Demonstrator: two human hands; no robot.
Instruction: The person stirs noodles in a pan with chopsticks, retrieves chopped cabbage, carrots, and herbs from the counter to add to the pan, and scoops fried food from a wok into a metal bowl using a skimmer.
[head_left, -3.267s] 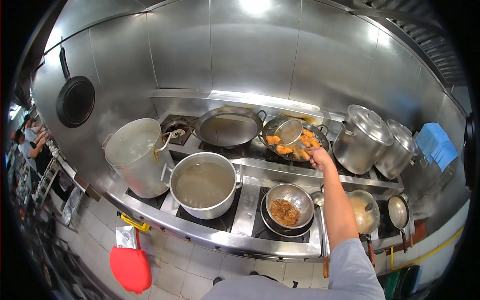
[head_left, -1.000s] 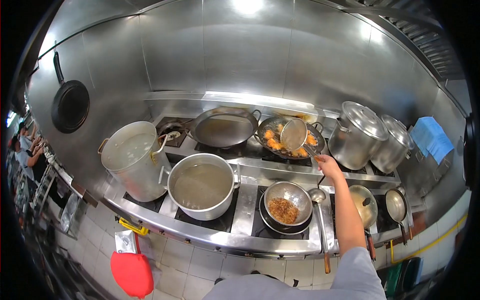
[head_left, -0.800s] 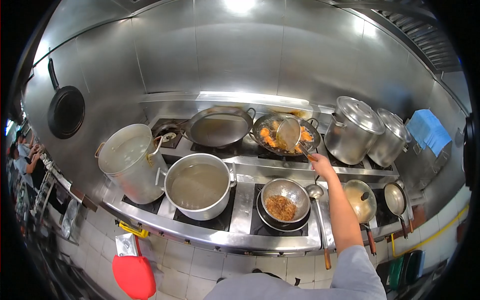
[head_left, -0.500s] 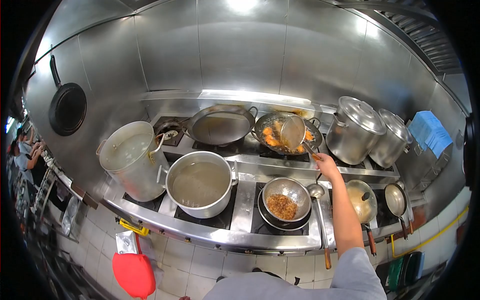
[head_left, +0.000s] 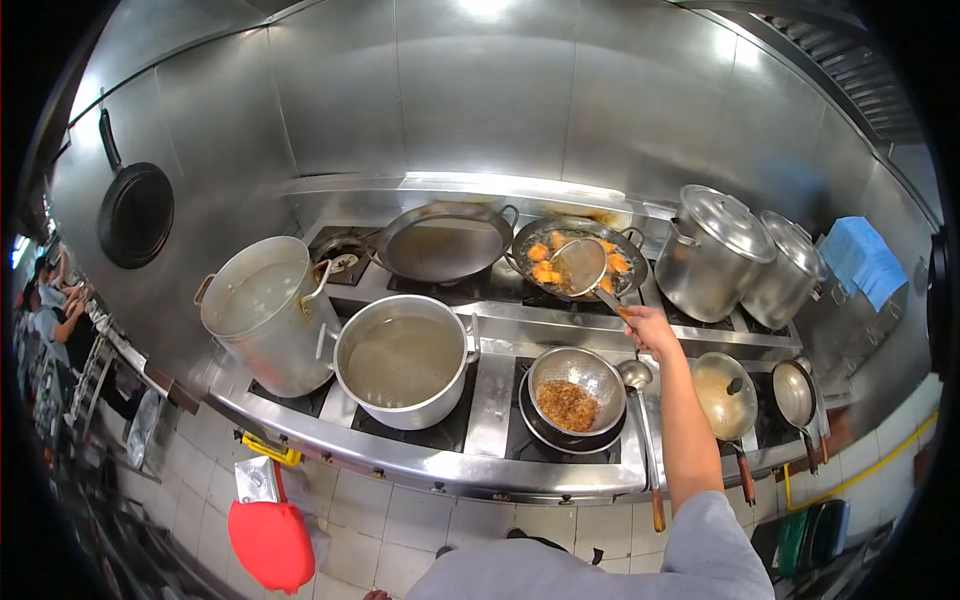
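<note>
My right hand (head_left: 650,332) is closed around the wooden handle of a round mesh skimmer (head_left: 580,266). The skimmer's basket is over a black wok (head_left: 526,232) on the back burner, where orange-brown fried pieces (head_left: 545,271) lie in bubbling oil. At the bottom edge shows a small sliver of what looks like my left hand (head_left: 377,595); its fingers cannot be made out. In front of the wok, a metal bowl (head_left: 603,375) with brown crispy bits (head_left: 567,404) rests in a dark pan. A ladle (head_left: 647,430) lies beside it.
Two large pots (head_left: 255,285) (head_left: 400,365) of liquid stand on the left. Another wok (head_left: 445,245) is behind them. Two lidded pots (head_left: 715,250) (head_left: 785,280) and two pans (head_left: 724,395) (head_left: 794,393) are on the right. People (head_left: 50,315) are at far left.
The skimmer has moved from upright over the wok's middle to lower and flatter, closer to the front rim. My right hand stays closed on its handle. The view has shifted slightly.
</note>
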